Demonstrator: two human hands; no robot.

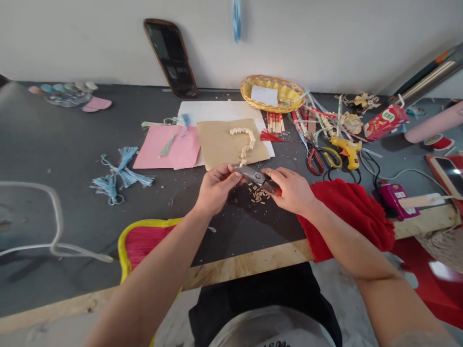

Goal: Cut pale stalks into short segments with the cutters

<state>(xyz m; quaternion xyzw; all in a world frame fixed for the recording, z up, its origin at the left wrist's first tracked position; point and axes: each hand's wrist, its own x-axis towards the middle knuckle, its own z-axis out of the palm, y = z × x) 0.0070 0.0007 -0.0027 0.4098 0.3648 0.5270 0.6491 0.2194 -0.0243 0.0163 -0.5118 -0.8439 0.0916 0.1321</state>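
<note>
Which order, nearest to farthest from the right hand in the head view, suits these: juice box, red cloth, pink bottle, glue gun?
From the right hand:
1. Red cloth, just right, partly under the forearm
2. Glue gun, right and farther back
3. Juice box, beyond the glue gun
4. Pink bottle, far right

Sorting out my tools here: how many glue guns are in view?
1: the yellow glue gun, lying on the table beyond the red cloth. The clutter might hide another.
</note>
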